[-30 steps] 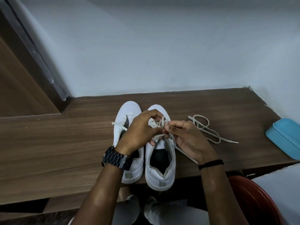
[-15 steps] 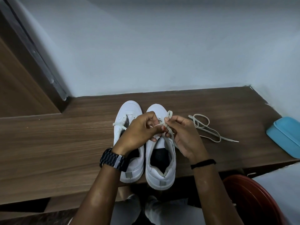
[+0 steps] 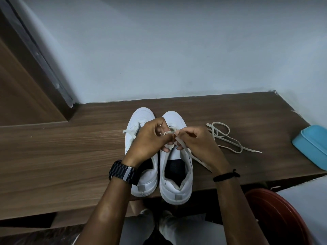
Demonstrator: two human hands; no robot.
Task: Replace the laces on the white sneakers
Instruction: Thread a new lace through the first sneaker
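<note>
Both hands over the right sneaker [image 3: 174,174] at the worktop [image 3: 62,156] front edge. Left hand [image 3: 148,138] and right hand [image 3: 196,145] each pinch the lace [image 3: 184,147] at the eyelets — prob. keeping it taut for threading. Left sneaker [image 3: 141,117] alongside, touching. Spare lace [image 3: 224,137] loose nearer the right edge, out of the way.
</note>
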